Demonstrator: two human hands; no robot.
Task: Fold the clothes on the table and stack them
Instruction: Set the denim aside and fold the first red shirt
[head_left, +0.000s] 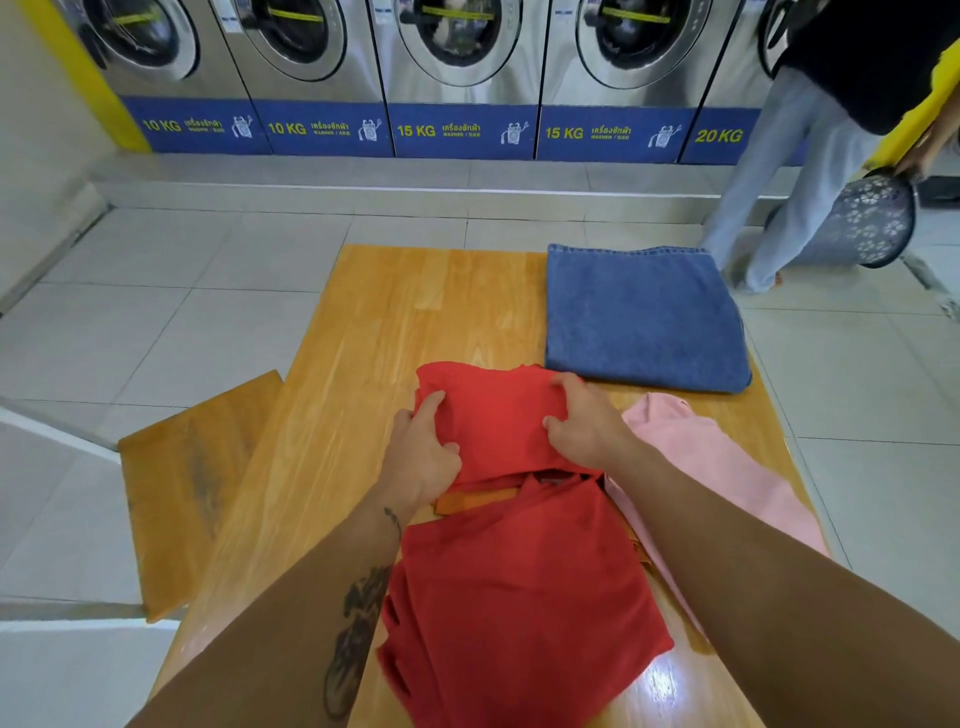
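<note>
In a laundromat, a wooden table (395, 322) is holding folded jeans (641, 317) at upper right. At center, the left hand (422, 453) and right hand (586, 422) are both gripping the red shirt (511, 525), beside a pink garment (717, 467).

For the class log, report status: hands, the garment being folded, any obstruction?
Left hand and right hand both gripping red garment, mid-fold. Folded denim set aside on table. Pink garment waiting beside. Nothing in the way.

Red shirt (519, 571) mid-fold, near edge; folded jeans (641, 317) far right; pink garment (711, 467) beside.
</note>
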